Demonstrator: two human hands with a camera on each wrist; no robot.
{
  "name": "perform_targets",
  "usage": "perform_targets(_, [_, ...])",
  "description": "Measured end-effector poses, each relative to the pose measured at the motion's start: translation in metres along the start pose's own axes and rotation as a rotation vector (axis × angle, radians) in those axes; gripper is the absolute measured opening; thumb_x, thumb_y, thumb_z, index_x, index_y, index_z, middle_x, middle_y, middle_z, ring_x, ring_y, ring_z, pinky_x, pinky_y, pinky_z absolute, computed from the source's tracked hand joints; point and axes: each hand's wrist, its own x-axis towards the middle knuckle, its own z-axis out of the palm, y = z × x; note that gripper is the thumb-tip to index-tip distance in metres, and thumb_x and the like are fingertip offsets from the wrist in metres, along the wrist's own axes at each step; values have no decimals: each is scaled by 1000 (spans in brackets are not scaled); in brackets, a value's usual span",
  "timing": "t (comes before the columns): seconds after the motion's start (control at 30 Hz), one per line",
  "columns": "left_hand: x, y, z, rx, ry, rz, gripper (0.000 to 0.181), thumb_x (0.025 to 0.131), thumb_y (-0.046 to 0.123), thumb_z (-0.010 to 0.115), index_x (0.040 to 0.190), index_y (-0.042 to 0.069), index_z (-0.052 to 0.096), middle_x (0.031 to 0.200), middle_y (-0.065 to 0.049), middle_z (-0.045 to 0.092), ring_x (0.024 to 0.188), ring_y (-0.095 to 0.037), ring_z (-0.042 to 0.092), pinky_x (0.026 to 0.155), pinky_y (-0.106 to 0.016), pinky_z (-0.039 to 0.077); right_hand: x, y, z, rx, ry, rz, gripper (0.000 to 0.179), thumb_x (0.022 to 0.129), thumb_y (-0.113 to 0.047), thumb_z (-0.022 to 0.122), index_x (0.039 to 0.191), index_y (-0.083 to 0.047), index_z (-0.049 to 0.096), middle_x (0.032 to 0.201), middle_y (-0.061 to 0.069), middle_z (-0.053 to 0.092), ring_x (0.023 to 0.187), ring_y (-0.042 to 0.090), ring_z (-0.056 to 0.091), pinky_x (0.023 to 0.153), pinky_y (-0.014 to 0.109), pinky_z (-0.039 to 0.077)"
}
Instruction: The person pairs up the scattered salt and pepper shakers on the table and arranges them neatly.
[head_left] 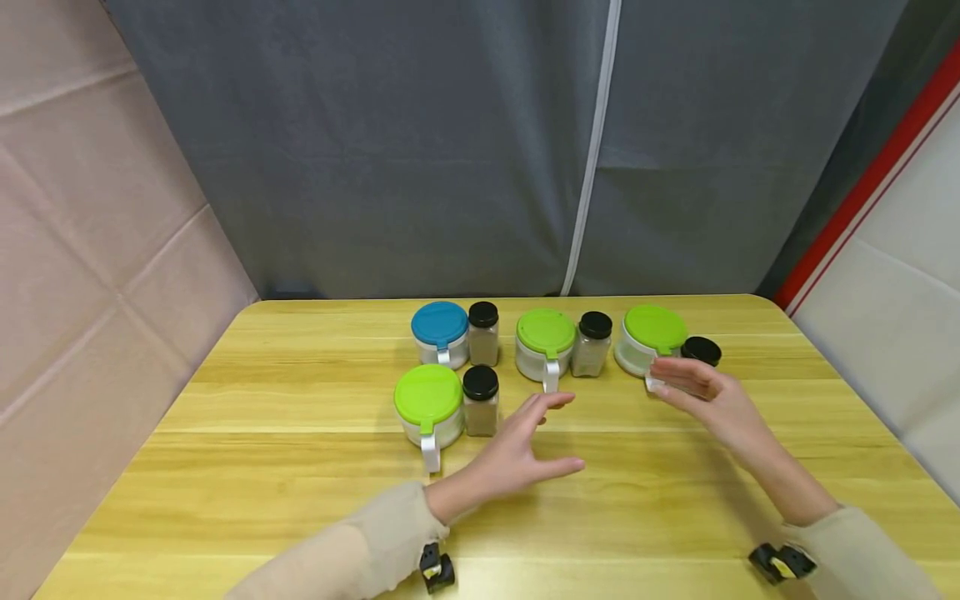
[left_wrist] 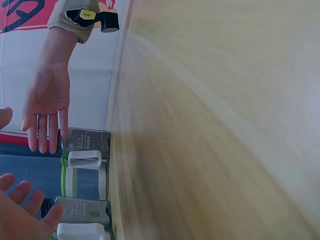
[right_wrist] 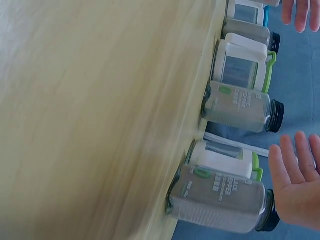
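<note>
Both hands hover over the table with nothing in them. My left hand (head_left: 517, 458) has its thumb and fingers spread, to the right of a black-capped seasoning bottle (head_left: 481, 414). A green-lidded jar (head_left: 428, 397) stands left of that bottle. My right hand (head_left: 720, 408), fingers extended, overlaps the handle of another green-lidded jar (head_left: 655, 328) in the head view. Beside it is a black pepper bottle (right_wrist: 217, 200), mostly hidden behind that hand from above. Between the hands, farther back, stand a third green-lidded jar (head_left: 545, 331) and a white pepper bottle (head_left: 591, 357).
A blue-lidded jar (head_left: 439, 323) and another black-capped bottle (head_left: 483, 340) stand at the back left of the group. The wooden table (head_left: 262, 400) ends at a grey curtain (head_left: 375, 167). Light-coloured panels rise on both sides.
</note>
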Motion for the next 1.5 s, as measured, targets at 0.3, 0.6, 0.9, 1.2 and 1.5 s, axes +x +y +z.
perform_targets(0.3, [5, 1, 8, -9, 1, -6, 68, 78, 35, 67, 133, 17, 32, 129, 2, 39, 116, -11, 37, 92, -29, 35, -3, 6, -14, 9, 0, -30, 43, 85, -14, 60, 125, -6, 48, 119, 8, 53, 102, 11, 52, 72, 20, 47])
perform_targets(0.6, [9, 1, 15, -7, -4, -4, 69, 77, 34, 68, 134, 16, 32, 128, 0, 40, 115, -9, 37, 92, -27, 35, -16, -37, -21, -56, 4, -20, 41, 87, -12, 56, 126, -5, 46, 117, 1, 55, 102, 1, 49, 74, 13, 42])
perform_targets(0.9, [13, 0, 21, 8, -20, -49, 70, 77, 36, 67, 133, 13, 33, 128, 2, 39, 115, -9, 36, 92, -23, 32, -21, -46, -32, -74, 42, 33, 42, 88, -13, 56, 127, -4, 45, 111, -11, 57, 99, -4, 50, 74, 9, 40])
perform_targets(1.2, [20, -1, 29, 15, -51, -100, 72, 77, 39, 66, 135, 15, 30, 128, 2, 37, 115, -9, 36, 94, -24, 31, -23, -40, -41, -36, 78, 7, 40, 88, -8, 55, 125, -1, 45, 108, -9, 59, 96, -2, 53, 75, 10, 41])
perform_targets(1.5, [27, -2, 35, 5, -61, -168, 70, 79, 40, 64, 134, 13, 32, 127, 3, 38, 114, -10, 38, 94, -25, 32, -24, -30, -52, 12, 72, 5, 38, 88, -5, 53, 126, -8, 47, 106, -12, 59, 93, -2, 54, 73, 9, 41])
